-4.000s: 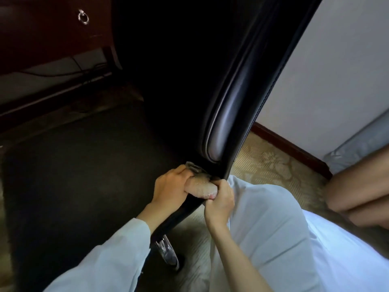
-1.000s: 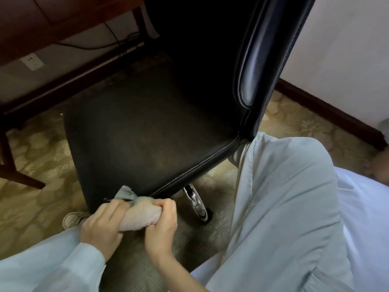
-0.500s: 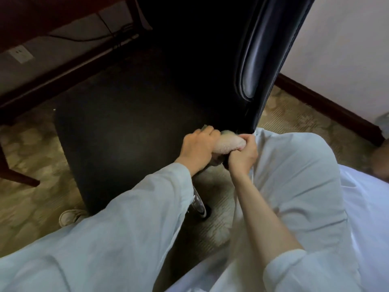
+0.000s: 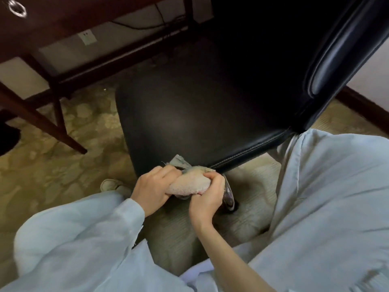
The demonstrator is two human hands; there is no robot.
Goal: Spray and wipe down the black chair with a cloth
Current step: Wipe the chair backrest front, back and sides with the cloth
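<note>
- Desk (image 4: 52,15): dark wood, upper left; wall socket (image 4: 87,37) beneath it.
- Carpet (image 4: 52,165): patterned, left; shoe (image 4: 111,185) on it, lower centre.
- Chair (image 4: 200,114): black, glossy, stitched seat edge, centre.
- Cloth (image 4: 188,185): beige, bunched, at the seat's near edge; left hand (image 4: 152,189) and right hand (image 4: 207,196) both grip it.

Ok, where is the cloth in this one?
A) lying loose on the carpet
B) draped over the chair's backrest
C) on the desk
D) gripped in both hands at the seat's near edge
D: the left hand and right hand both grip the bunched cloth at the near seat edge of the chair.
</note>
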